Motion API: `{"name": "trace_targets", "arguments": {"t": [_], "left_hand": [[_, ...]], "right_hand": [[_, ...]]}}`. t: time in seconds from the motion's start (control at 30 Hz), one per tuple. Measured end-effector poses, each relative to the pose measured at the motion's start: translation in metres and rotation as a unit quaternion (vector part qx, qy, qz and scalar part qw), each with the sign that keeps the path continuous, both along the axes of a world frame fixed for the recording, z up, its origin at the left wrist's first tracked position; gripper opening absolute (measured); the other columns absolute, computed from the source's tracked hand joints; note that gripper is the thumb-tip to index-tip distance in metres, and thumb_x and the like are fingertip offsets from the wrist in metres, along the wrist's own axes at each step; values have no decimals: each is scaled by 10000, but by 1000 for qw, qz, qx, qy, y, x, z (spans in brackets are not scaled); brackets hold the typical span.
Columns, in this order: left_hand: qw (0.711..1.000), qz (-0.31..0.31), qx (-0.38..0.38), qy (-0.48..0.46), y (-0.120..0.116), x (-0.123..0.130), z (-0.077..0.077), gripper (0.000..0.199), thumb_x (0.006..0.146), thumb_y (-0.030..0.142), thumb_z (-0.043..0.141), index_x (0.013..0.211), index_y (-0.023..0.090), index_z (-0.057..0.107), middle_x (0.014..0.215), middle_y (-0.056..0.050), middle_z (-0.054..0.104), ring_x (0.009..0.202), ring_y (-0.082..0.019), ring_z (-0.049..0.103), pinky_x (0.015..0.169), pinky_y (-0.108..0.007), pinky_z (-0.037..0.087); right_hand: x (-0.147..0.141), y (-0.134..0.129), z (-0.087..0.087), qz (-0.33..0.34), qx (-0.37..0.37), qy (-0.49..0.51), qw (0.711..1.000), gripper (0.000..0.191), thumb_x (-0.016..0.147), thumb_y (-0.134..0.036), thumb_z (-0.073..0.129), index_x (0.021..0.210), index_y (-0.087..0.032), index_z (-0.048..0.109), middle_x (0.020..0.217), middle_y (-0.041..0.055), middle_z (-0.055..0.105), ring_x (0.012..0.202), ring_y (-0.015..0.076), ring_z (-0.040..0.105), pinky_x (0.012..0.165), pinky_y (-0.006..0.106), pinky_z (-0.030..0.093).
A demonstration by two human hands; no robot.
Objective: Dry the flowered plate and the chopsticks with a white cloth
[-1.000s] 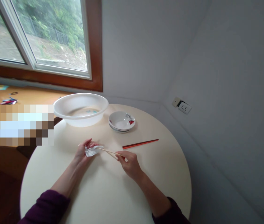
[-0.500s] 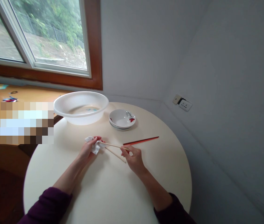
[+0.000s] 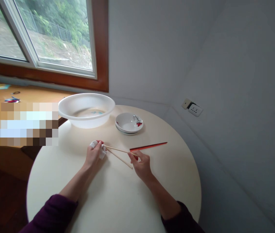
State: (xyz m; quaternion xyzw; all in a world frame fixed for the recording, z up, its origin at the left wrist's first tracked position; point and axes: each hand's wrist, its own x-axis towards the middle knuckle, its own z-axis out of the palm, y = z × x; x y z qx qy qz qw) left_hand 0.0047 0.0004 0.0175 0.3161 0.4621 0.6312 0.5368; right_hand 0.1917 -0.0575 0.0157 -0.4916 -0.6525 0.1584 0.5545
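My left hand point(image 3: 95, 153) is closed on a crumpled white tissue point(image 3: 102, 153). A light wooden chopstick point(image 3: 116, 149) runs between my hands, its left end at the tissue. The other end is pinched in the fingers of my right hand point(image 3: 141, 163). A second light wooden chopstick point(image 3: 121, 159) lies on the table below it, slanting down to the right, its left end near the tissue. Dark red chopsticks point(image 3: 149, 146) rest on the table just beyond my right hand; how many is hard to tell.
The round white table point(image 3: 118, 204) bears a large translucent white basin point(image 3: 88, 123) at the back left. Right of the basin stand stacked white bowls point(image 3: 129, 122) with a red flower pattern. A wooden desk point(image 3: 37, 92) adjoins on the left; a wall socket point(image 3: 195, 109) is at right.
My left hand has turned, so the tissue now sits more behind its fingers, at the chopstick's left end. The right hand keeps its pinch. The whole view has shifted slightly.
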Motion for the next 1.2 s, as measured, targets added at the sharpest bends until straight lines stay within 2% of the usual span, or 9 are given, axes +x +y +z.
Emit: {"name": "trace_targets", "arguments": {"t": [0.27, 0.47, 0.63, 0.87, 1.0, 1.2], "left_hand": [[998, 47, -30, -18, 6, -5, -8, 144, 595, 201, 683, 672, 143, 576, 556, 17, 575, 468, -96, 534, 449, -191, 409], [998, 24, -43, -33, 5, -4, -5, 132, 586, 162, 682, 660, 128, 578, 551, 14, 564, 471, -86, 513, 445, -184, 396], [999, 20, -40, -22, 4, -2, -4, 131, 592, 162, 685, 648, 126, 573, 535, 13, 553, 451, -75, 483, 423, -177, 373], [999, -7, -27, -22, 2, 1, -4, 215, 560, 227, 729, 672, 127, 576, 550, 14, 561, 469, -77, 498, 434, -177, 384], [997, -45, -50, -40, -1, 3, -2, 208, 570, 195, 729, 699, 122, 584, 573, 8, 588, 486, -85, 533, 452, -177, 404], [965, -191, -116, -135, -8, 4, 10, 79, 710, 176, 633, 754, 119, 600, 642, -61, 649, 558, -163, 624, 516, -248, 484]], "right_hand": [[1, 0, -1, -11, 17, -7, 1000, 271, 827, -349, 544, 621, -178, 587, 512, -28, 500, 470, 83, 423, 481, 207, 372], [0, -1, 0, -2, 5, 13, 1000, 241, 826, -338, 548, 665, -175, 623, 537, -14, 548, 477, 91, 470, 480, 209, 401], [0, 2, -2, 19, -19, 75, 997, 171, 802, -314, 589, 870, -178, 665, 645, 19, 656, 545, 127, 601, 545, 240, 488], [-1, 4, 4, 55, -62, 208, 975, 192, 774, -351, 616, 804, -162, 628, 623, 32, 679, 583, 157, 649, 570, 277, 533], [0, 3, 5, 69, -63, 206, 974, 163, 788, -335, 607, 808, -176, 637, 667, 35, 697, 629, 157, 656, 599, 275, 529], [-4, -1, 2, 118, -52, 85, 988, 146, 831, -287, 555, 869, -201, 668, 758, 41, 714, 727, 167, 660, 701, 298, 516]]}}
